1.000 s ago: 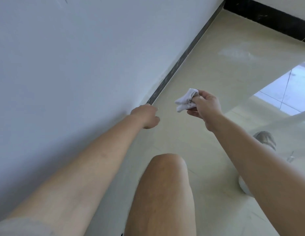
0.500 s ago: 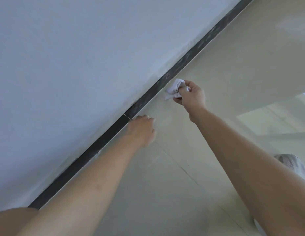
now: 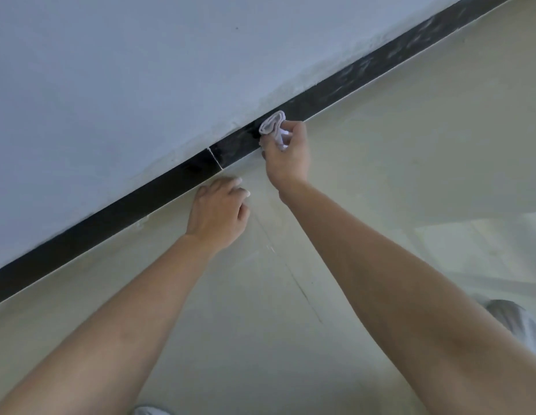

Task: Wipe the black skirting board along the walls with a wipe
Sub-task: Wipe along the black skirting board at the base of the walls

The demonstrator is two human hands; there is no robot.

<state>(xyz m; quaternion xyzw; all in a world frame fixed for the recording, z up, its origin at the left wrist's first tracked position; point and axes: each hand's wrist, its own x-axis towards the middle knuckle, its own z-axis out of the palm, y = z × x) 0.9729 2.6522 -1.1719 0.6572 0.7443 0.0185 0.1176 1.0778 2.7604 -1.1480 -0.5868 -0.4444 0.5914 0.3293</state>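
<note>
Two bare arms reach toward the bottom of a pale wall (image 3: 141, 70). The right hand (image 3: 286, 157) has its fingers curled around a small white wipe (image 3: 272, 125). The wipe is bunched up and pressed against the black skirting board (image 3: 111, 220). It sits just to the right of a thin pale joint line (image 3: 215, 158) in the board.

The skirting board runs in a slanted line, from the low left side up to the top right corner. To the right of the wipe, the board has dull grey smears on it. To the left, it looks dark and shiny.

The left hand (image 3: 218, 211) holds nothing. Its fingers are stretched out, with the tips resting on the cream floor (image 3: 410, 145) just beside the skirting board. The two hands are near each other but do not touch.
</note>
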